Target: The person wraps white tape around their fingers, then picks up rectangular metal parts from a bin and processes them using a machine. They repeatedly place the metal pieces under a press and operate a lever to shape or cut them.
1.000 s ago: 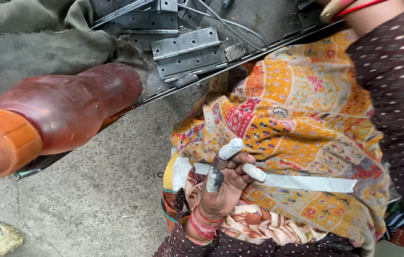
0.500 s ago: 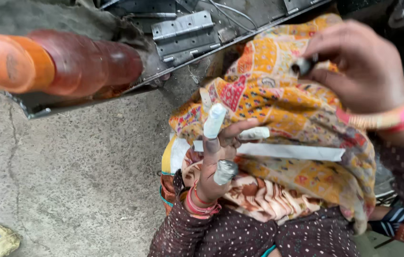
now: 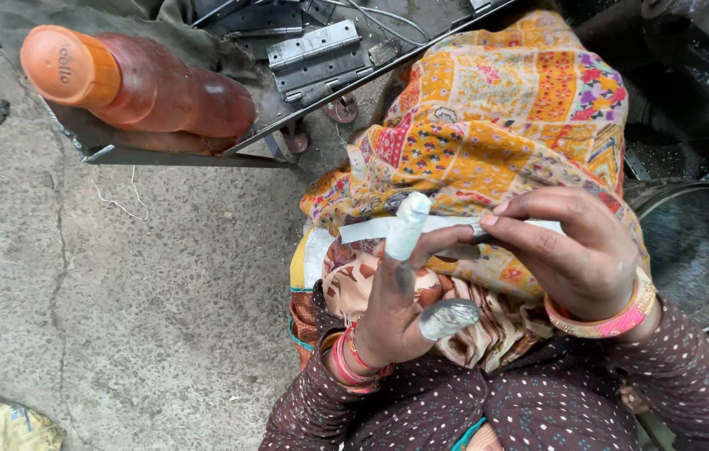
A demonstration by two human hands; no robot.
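Scanning left to right on my feed: bare concrete floor (image 3: 121, 317) fills the left side, with a yellowish sack (image 3: 0, 426) poking in at the bottom left corner. Up top, a reddish-brown bottle (image 3: 162, 88) with an orange cap (image 3: 62, 65) lies on its side on a dark metal tray (image 3: 162, 154). Right of it on the same tray I see grey metal hinges (image 3: 317, 54) and some loose wire (image 3: 379, 17).

Centre frame: left hand (image 3: 396, 309) comes up from the bottom edge, wrist bent back, red and pink bangles (image 3: 346, 363) at the wrist. Index finger is wrapped in white tape (image 3: 407, 225) and points up; thumb has a grey taped tip (image 3: 448, 317) sticking out to the right. The fingers close narrowly around a flat pale metal strip (image 3: 371, 227), which lies level across the lap over a patterned orange-yellow cloth (image 3: 496, 108).

Right hand (image 3: 575, 250) reaches in from the right, palm down, knuckles toward the camera, fingers curled. Thumb and forefinger pinch onto the same strip just right of the left index finger. I cannot tell what sits under the palm. Orange-pink bangle (image 3: 613, 317) on that wrist, dotted dark sleeve (image 3: 688, 376) behind it.

Far right: round metal basin (image 3: 705, 250), partly cut off by the frame, with dark machine parts (image 3: 696, 50) above.
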